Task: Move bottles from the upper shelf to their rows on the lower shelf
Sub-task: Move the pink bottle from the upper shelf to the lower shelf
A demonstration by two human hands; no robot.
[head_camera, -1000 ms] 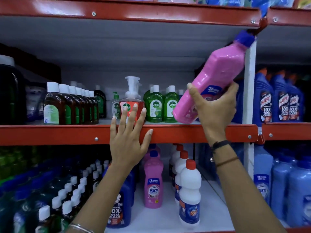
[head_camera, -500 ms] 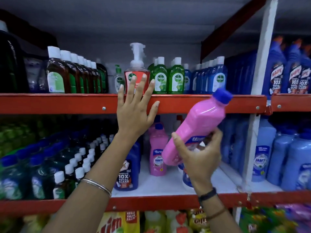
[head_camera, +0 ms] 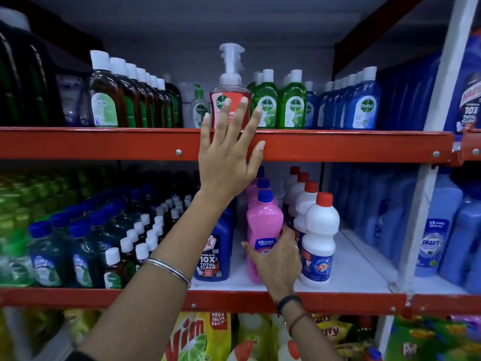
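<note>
A pink bottle with a blue cap (head_camera: pixel 264 225) stands upright on the white lower shelf (head_camera: pixel 348 272), at the front of a row of pink bottles. My right hand (head_camera: pixel 276 259) wraps around its lower half, over the label. White bottles with red caps (head_camera: pixel 318 238) stand close on its right, a dark blue bottle (head_camera: pixel 212 254) on its left. My left hand (head_camera: pixel 229 149) lies flat against the red edge of the shelf above (head_camera: pixel 104 143), fingers spread, holding nothing.
The shelf above carries brown, green and blue bottles and a red pump bottle (head_camera: pixel 230 100). Small dark bottles (head_camera: pixel 145 230) and blue-capped ones fill the lower shelf's left. Pale blue bottles (head_camera: pixel 440 243) stand beyond the white upright post (head_camera: pixel 426 204). Yellow packs (head_camera: pixel 197 337) lie below.
My right hand brought the tilted pink bottle down from above and stood it upright at the front of the pink row. My left hand stayed on the red shelf edge.
</note>
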